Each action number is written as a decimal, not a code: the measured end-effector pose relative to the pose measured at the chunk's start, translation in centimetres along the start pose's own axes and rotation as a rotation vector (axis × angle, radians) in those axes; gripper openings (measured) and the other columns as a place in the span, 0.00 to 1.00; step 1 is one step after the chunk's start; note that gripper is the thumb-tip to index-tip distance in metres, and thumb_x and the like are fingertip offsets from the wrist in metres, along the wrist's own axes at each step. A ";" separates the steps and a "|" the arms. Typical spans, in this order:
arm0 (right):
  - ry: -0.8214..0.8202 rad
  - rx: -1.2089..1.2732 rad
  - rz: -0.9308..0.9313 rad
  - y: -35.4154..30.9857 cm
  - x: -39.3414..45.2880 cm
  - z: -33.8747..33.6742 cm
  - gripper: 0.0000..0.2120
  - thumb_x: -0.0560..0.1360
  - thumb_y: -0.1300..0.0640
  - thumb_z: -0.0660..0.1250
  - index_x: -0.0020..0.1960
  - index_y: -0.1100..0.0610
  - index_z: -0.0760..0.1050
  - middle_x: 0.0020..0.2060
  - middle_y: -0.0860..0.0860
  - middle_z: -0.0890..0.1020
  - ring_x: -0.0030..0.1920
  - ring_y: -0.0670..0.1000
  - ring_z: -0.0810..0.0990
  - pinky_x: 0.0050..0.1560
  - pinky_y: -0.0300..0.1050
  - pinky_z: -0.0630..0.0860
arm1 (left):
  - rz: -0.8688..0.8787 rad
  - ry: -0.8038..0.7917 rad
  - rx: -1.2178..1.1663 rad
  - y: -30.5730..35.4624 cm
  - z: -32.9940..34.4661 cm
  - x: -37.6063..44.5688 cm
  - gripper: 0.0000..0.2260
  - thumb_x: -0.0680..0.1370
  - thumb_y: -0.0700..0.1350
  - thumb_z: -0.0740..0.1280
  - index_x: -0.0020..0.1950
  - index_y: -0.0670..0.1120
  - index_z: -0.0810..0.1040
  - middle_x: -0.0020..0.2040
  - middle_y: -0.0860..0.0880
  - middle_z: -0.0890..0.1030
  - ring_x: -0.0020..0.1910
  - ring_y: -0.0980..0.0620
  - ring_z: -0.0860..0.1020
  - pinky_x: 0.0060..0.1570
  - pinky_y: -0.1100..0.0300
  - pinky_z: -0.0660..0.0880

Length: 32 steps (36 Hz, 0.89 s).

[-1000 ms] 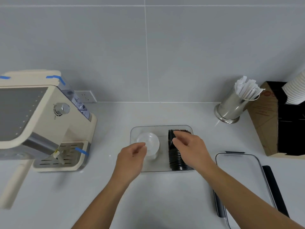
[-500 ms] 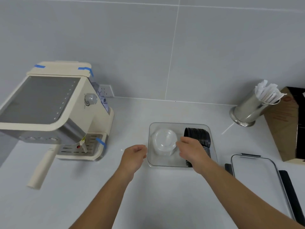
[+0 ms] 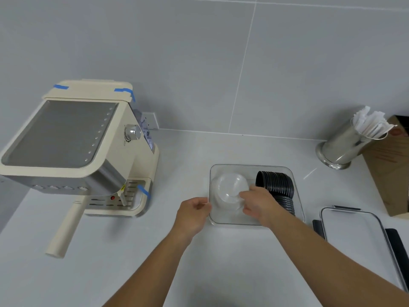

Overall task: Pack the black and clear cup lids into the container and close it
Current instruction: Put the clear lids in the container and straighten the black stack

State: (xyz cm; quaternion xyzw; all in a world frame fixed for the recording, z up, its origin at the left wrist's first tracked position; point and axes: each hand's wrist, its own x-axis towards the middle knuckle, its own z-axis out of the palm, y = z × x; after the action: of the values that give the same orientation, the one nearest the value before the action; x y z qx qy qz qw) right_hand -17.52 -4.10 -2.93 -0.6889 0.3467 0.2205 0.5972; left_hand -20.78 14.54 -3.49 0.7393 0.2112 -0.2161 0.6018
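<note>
Here, at a grey countertop (image 3: 115,269), packing under way:

Container: clear rectangular container (image 3: 252,221), open, resting on the counter in front of the wall.

Clear lids: nested stack of clear lids (image 3: 230,191) lying on its side in the container's left half.

Black lids: ribbed row of black lids (image 3: 276,185) lying along the right half, beside the clear stack.

Right hand: right hand (image 3: 259,202) reaching into the container, fingers curled onto the near right edge of the clear stack; pinching or merely nudging, cannot tell.

Left hand: left hand (image 3: 193,212) at the container's left wall, fingers curled in; contact with the rim likely, grip not readable.

Container lid: container lid (image 3: 354,238) lying flat on the counter to the right, well apart, not yet fitted.

Handling: probably thin, light plastic; stack likely to slide apart or flex if squeezed mid-length; better taken across both ends or by the outer rims. Container walls likely slick.

Hidden: near end of the black row behind the right wrist; container lid cut off at the frame edge; clear-on-clear edges hard to separate; lid count unreadable.

Surroundings: cream coffee machine (image 3: 73,147) at left, steel cup of wrapped straws (image 3: 345,145) at right.
</note>
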 end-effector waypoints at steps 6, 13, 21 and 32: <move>-0.022 0.146 0.105 0.1 0.8 0.5 0.11 0.74 0.65 0.66 0.55 0.62 0.74 0.49 0.60 0.77 0.48 0.56 0.77 0.55 0.51 0.79 | -0.015 -0.012 -0.046 0.0 -0.2 -0.1 0.08 0.75 0.42 0.69 0.52 0.45 0.85 0.38 0.49 0.82 0.35 0.52 0.76 0.47 0.54 0.79; -0.046 0.193 0.139 -0.1 2.2 1.6 0.12 0.75 0.62 0.67 0.57 0.62 0.75 0.47 0.60 0.76 0.47 0.56 0.76 0.47 0.48 0.79 | -0.056 -0.059 -0.051 0.5 -0.7 0.9 0.05 0.76 0.41 0.69 0.48 0.46 0.85 0.32 0.51 0.79 0.32 0.53 0.74 0.41 0.59 0.75; -0.045 0.236 0.131 0.0 2.2 2.2 0.02 0.76 0.60 0.66 0.48 0.57 0.75 0.38 0.54 0.73 0.42 0.54 0.72 0.44 0.46 0.76 | -0.074 -0.094 -0.062 0.5 -0.8 0.6 0.06 0.76 0.42 0.69 0.48 0.48 0.86 0.32 0.52 0.79 0.31 0.55 0.74 0.45 0.58 0.78; -0.056 0.380 0.175 0.5 2.0 1.5 0.16 0.75 0.54 0.69 0.59 0.60 0.75 0.53 0.59 0.75 0.58 0.59 0.77 0.57 0.51 0.76 | -0.072 -0.067 -0.091 0.5 -0.3 0.3 0.09 0.76 0.41 0.68 0.52 0.46 0.86 0.35 0.47 0.77 0.32 0.50 0.71 0.41 0.57 0.73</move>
State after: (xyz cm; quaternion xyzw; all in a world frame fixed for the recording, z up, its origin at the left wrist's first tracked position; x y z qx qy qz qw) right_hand -16.38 -3.08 -5.00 -0.5246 0.4241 0.2212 0.7043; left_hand -20.24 14.80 -3.24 0.6953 0.2271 -0.2524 0.6335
